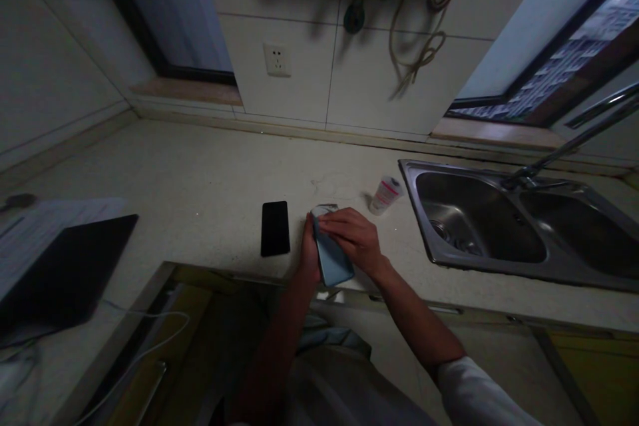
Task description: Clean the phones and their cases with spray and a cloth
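My left hand [310, 254] is closed around the left edge of a light-blue phone case [335, 262], held tilted above the counter's front edge. Whether a phone sits inside the case cannot be seen. The fingers of my right hand [355, 234] are pressed together on its upper end. Something whitish with dark marks [325, 209] shows at that end, too small to make out. A black phone [275, 228] lies flat on the counter to the left of my hands. To the right, a small clear tube with pink print [386, 195] stands apart from them.
A double steel sink [424, 239] with a faucet [529, 173] is set into the pale counter [200, 173] at right. On the left lie a dark flat folder or laptop [70, 273], papers and a white cable [164, 339]. A wall socket [277, 60] and hanging hoses are behind.
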The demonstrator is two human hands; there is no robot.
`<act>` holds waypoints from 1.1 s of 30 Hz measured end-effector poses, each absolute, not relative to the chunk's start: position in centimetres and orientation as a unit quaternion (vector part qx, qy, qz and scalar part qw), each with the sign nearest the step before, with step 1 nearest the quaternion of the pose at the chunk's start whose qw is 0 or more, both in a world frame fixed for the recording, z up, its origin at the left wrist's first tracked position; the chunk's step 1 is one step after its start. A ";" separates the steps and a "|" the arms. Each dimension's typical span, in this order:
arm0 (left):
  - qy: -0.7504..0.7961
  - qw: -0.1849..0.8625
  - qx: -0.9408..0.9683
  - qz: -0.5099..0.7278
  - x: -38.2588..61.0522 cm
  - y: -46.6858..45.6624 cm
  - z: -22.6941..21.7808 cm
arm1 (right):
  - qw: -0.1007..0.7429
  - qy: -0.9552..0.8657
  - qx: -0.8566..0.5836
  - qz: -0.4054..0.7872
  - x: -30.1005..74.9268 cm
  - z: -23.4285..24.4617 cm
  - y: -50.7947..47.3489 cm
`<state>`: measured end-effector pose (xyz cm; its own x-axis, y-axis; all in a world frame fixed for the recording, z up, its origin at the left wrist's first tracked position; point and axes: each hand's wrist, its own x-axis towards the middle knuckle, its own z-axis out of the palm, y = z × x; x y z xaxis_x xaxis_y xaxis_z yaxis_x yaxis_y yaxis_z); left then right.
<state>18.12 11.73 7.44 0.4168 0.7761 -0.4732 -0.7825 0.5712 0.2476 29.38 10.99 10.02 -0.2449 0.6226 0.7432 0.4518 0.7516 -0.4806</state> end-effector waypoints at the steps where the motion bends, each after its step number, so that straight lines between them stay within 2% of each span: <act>1: 0.281 0.842 -0.016 0.460 18.0 11.8 7.5 | 0.495 -0.797 -0.337 0.084 29.4 9.7 11.0; 6: 0.279 0.849 -0.016 0.450 17.7 11.9 7.2 | 0.434 -0.812 -0.381 0.086 29.7 8.2 10.8; 12: 0.295 0.847 0.037 0.441 18.4 11.8 6.8 | 0.407 -0.776 -0.474 0.090 29.3 8.9 11.2; 16: 0.298 0.839 0.066 0.450 18.3 12.6 7.2 | 0.362 -0.822 -0.426 0.111 29.1 9.1 10.9; 23: 0.302 0.825 0.135 0.457 16.8 14.3 7.6 | 0.233 -0.879 -0.332 0.251 30.1 9.8 7.6; 29: 0.296 0.848 0.106 0.427 17.3 13.8 7.5 | 0.123 -0.923 -0.327 0.163 31.9 11.9 7.3; 33: 0.286 0.851 0.110 0.426 17.0 13.9 7.4 | 0.058 -0.920 -0.377 0.093 32.6 12.3 7.7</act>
